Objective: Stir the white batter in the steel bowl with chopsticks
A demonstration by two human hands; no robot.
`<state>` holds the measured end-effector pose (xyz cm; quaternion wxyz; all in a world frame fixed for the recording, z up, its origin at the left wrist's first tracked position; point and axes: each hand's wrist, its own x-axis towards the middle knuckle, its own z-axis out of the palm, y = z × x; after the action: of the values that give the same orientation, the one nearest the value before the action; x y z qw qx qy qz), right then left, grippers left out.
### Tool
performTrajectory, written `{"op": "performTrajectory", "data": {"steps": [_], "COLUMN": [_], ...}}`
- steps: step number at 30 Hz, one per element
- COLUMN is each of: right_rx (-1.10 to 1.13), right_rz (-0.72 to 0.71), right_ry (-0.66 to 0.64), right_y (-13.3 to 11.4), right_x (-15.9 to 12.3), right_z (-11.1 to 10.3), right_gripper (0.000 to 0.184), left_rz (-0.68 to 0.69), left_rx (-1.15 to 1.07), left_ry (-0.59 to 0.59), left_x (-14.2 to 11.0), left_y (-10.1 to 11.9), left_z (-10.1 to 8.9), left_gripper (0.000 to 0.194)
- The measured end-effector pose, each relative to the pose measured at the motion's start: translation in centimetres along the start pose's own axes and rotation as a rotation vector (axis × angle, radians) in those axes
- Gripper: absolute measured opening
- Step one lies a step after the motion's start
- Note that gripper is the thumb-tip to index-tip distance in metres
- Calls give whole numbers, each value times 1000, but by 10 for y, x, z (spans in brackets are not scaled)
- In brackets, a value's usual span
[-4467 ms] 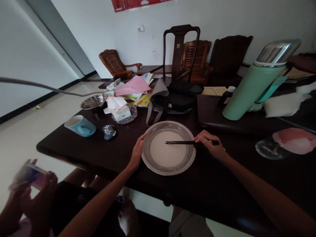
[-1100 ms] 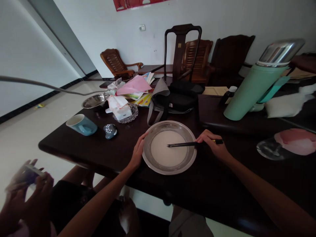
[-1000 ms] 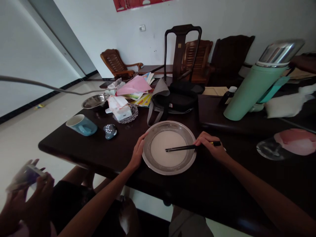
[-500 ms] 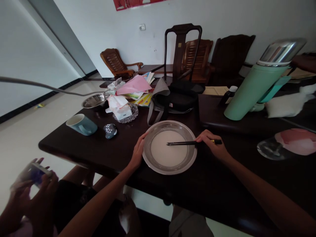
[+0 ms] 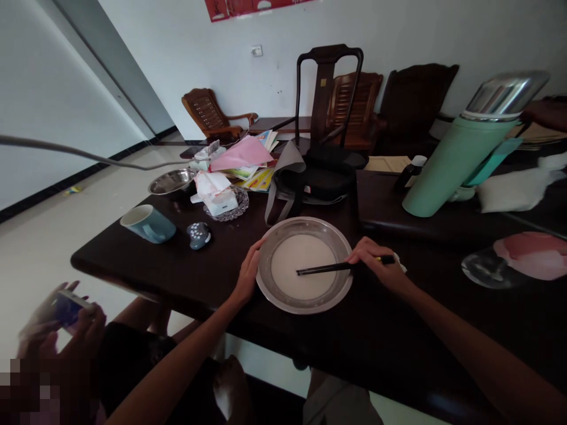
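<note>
Two hands in the head view: left hand [image 5: 248, 277] lies along the left side of the metal bowl [image 5: 341, 289], can't tell if it clamps; right hand [image 5: 375, 260] pinches the black chopsticks [image 5: 325, 268], tips at the pale liquid [image 5: 296, 251]. Bowl sits by the dark table's [image 5: 376, 354] near edge, right of the mug [image 5: 155, 225]. Bowl looks stiff, light, not fragile; liquid adds weight, could slop. Best hold: opposite rims. Chopsticks: light, stiff, probably slippery wet; hold the right end.

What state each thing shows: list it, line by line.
Wide silver metal basin: partly filled
Slim black chopsticks: held
Tall green cylindrical flask: capped
Small dark bottle: capped
Blue-grey cylindrical mug: uncovered
Shiny steel bowl: uncovered
White tissue pack: open, tissue protruding
White-edged phone: screen lit
</note>
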<state>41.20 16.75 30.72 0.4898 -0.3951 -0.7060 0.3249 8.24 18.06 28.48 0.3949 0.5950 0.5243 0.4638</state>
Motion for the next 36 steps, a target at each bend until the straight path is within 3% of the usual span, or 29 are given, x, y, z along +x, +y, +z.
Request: {"op": "performTrajectory", "data": {"steps": [2,7,12,17,21,24,27,32,36], "right_rx": [-36,2,-29,25,46,0,42,31,35], "right_rz": [-24,40,-2,46,25,16,38,-6,37], "right_ry": [-24,124,-42,140,-32,22,121,-48,132], "right_y": [0,1,1,4,2,2,4,3,4], "right_x": [0,1,0,0,0,1,1,0,0], "right_z": [0,-1,2,-3,-2,-2,-4,-3,-4], "right_gripper": [27,38,27,40,35,29,38,30,35], "left_rz": [0,-4,5,1,-5,3,1,3,-2], "left_rx": [1,31,3,-1,21,13,5,-7,-1], "left_ry": [8,1,8,-3,6,1,-5,5,5], "left_x": [0,1,0,0,0,0,0,1,1], "left_y": [0,-1,-2,-1,-1,-2,-3,-5,-4], "left_z": [0,0,0,0,0,0,0,0,0], "left_gripper": [55,54,54,53,55,56,54,54,53]}}
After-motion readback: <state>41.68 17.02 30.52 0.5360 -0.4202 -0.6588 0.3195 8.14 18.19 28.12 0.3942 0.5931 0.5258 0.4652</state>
